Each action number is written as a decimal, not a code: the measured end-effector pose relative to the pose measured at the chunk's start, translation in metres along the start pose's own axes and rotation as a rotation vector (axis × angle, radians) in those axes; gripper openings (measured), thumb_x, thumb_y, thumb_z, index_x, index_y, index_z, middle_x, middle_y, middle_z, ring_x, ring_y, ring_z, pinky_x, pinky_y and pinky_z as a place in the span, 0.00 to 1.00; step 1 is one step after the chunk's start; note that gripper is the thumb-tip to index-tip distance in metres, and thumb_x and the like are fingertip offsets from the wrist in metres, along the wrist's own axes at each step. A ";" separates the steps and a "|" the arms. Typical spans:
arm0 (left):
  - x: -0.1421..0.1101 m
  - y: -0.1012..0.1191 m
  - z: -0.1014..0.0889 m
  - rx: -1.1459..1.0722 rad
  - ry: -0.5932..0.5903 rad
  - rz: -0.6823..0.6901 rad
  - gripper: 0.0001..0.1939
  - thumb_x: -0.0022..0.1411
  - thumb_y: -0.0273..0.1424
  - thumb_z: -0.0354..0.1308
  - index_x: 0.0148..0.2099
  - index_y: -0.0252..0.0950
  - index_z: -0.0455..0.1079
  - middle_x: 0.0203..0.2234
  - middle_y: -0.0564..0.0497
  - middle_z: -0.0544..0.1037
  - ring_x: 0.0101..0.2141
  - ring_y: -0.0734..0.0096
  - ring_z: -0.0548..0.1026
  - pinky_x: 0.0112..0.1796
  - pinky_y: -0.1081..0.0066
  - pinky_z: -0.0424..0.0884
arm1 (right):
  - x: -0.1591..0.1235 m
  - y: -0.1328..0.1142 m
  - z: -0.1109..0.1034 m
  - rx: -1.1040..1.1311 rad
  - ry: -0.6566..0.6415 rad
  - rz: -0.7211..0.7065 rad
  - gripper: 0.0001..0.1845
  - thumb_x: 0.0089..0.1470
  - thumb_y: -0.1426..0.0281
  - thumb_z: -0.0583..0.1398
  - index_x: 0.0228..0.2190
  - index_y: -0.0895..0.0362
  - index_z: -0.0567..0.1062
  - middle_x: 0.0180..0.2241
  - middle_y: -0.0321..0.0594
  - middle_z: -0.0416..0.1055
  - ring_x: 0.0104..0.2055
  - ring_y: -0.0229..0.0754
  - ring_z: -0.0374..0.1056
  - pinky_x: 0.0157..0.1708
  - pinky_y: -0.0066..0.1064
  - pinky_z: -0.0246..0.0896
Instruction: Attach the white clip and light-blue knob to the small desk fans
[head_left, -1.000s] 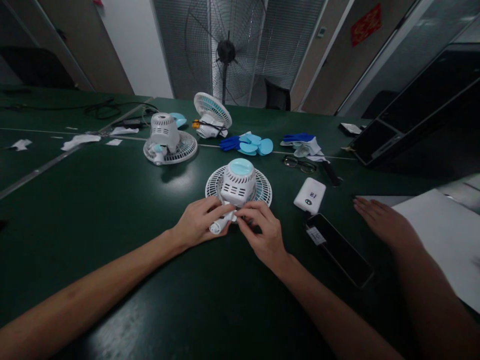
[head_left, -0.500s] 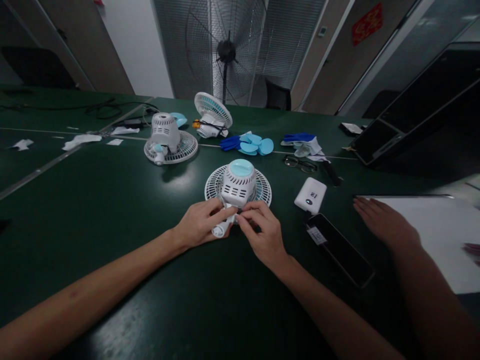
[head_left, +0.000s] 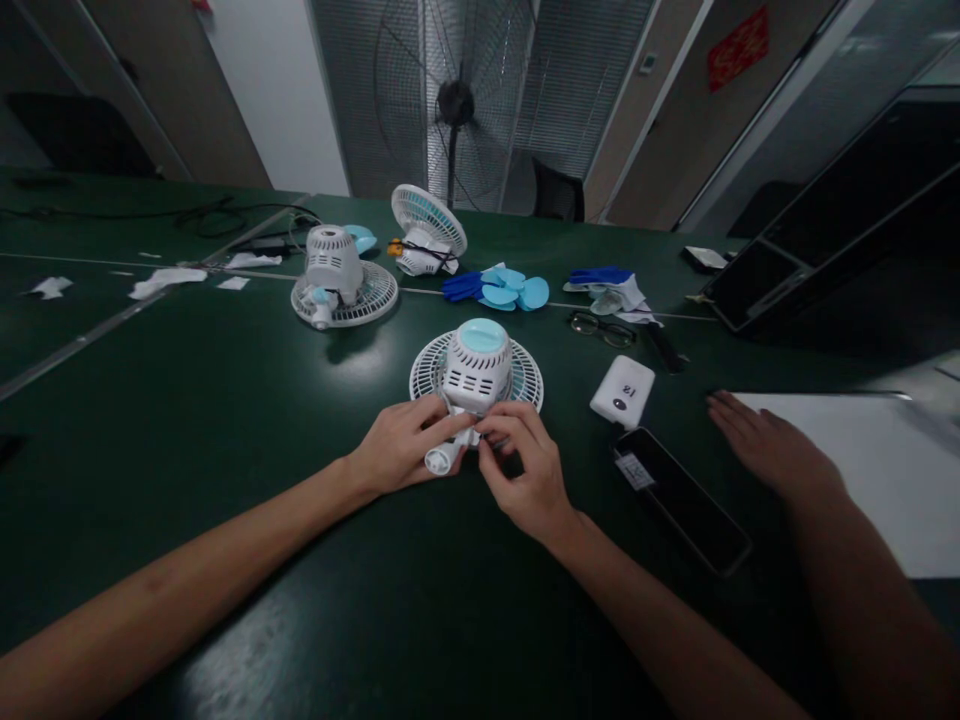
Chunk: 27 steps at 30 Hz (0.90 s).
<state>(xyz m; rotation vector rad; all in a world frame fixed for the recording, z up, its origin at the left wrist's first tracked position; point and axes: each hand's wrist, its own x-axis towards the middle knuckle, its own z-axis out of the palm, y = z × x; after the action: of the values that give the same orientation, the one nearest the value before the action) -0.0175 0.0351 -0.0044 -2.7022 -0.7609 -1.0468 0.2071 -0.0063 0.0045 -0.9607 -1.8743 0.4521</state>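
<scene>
A small white fan [head_left: 478,368] lies grille-down on the dark green table in front of me, its light blue motor cap facing up. Its stubby neck points toward me. My left hand [head_left: 411,440] is closed round the neck, thumb laid along its top. From the other side my right hand [head_left: 523,455] pinches at the joint between neck and motor housing with thumb and forefinger. Whatever small part may lie between those fingertips is hidden.
Behind are two more fans [head_left: 334,270] [head_left: 427,235], light blue fan blades [head_left: 514,290], gloves [head_left: 604,285] and glasses [head_left: 600,328]. To the right lie a white power bank [head_left: 623,388], a phone [head_left: 686,500] and another person's hand [head_left: 776,450] on a white sheet [head_left: 885,460].
My right fingers have shifted slightly at the joint, the thumb now lower and more bent. My left hand and the fan stay nearly in place.
</scene>
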 end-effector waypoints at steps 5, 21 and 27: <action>-0.002 -0.001 0.001 -0.002 -0.009 -0.008 0.19 0.72 0.39 0.58 0.60 0.36 0.68 0.35 0.49 0.71 0.30 0.70 0.70 0.29 0.72 0.71 | 0.001 0.003 0.000 -0.004 -0.008 0.020 0.11 0.61 0.76 0.60 0.45 0.52 0.74 0.47 0.40 0.68 0.37 0.37 0.72 0.31 0.29 0.75; -0.002 -0.001 0.001 -0.019 -0.001 -0.031 0.18 0.71 0.37 0.60 0.59 0.35 0.68 0.36 0.49 0.71 0.30 0.69 0.70 0.29 0.71 0.71 | -0.001 0.006 -0.001 0.024 -0.062 0.042 0.14 0.61 0.75 0.62 0.48 0.50 0.75 0.50 0.40 0.66 0.35 0.34 0.72 0.29 0.27 0.74; 0.000 0.000 0.000 -0.025 0.003 -0.031 0.18 0.71 0.37 0.59 0.58 0.36 0.68 0.35 0.49 0.71 0.29 0.70 0.70 0.28 0.72 0.70 | 0.000 0.008 -0.001 0.028 -0.059 0.053 0.13 0.61 0.75 0.62 0.47 0.51 0.75 0.49 0.40 0.67 0.34 0.34 0.71 0.28 0.26 0.73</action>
<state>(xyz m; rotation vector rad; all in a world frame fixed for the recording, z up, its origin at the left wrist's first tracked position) -0.0177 0.0352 -0.0048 -2.7174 -0.7977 -1.0738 0.2113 -0.0014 -0.0007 -0.9894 -1.8937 0.5427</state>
